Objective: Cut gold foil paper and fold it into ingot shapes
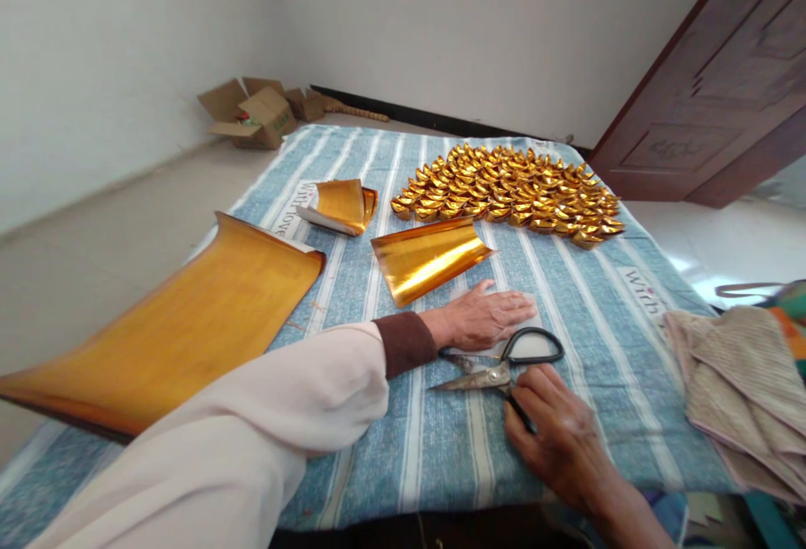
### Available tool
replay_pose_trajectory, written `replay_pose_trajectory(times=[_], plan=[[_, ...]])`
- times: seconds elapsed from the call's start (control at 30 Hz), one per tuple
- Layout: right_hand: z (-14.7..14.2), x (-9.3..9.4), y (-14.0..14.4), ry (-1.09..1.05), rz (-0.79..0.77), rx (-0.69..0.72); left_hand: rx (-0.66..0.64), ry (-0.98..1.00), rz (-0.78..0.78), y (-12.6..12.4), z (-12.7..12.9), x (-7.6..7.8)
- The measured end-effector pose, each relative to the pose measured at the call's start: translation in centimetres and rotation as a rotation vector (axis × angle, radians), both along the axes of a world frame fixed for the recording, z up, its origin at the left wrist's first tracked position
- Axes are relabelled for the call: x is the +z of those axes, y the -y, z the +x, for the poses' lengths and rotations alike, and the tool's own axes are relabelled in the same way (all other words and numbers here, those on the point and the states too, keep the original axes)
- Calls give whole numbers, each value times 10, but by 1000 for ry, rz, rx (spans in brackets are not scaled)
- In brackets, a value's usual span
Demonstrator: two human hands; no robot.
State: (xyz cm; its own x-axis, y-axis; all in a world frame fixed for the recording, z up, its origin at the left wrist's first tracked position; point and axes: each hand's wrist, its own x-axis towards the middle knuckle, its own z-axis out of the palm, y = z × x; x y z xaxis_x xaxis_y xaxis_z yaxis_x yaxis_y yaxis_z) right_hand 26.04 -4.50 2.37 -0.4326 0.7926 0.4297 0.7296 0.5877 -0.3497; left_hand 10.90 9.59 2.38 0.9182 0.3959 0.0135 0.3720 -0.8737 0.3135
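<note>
My left hand [482,316] lies flat, palm down, on a small white sheet of paper [530,346] on the blue striped cloth [592,297]. Just below it, my right hand [557,431] grips one black handle of a pair of scissors [488,371], whose metal blades point left and are slightly apart. A curled gold foil sheet [425,258] lies right above my left hand. A large gold sheet [182,331] curls at the left. A smaller folded gold piece [343,205] sits further back. Several folded gold paper ingots [510,188] are laid in rows at the back.
Folded beige cloths [743,389] lie at the right edge of the bed. Open cardboard boxes [252,112] stand on the floor by the far wall. A dark wooden door [718,87] stands open at the right.
</note>
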Motion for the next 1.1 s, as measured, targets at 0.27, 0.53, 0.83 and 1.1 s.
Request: replay_pose_trajectory(times=[0.27,0.53,0.83,1.1], plan=[[52,12,18,-51,84,-40,21,97,-24,-4,-3,-3],[107,4,-32,367,183,-679,347,11,65,4,-8,17],[81,-15,-64,512,64,-870,405,-55,64,11,-21,28],[32,-5,-34,162,189,2,561,154,-129,9,-34,16]])
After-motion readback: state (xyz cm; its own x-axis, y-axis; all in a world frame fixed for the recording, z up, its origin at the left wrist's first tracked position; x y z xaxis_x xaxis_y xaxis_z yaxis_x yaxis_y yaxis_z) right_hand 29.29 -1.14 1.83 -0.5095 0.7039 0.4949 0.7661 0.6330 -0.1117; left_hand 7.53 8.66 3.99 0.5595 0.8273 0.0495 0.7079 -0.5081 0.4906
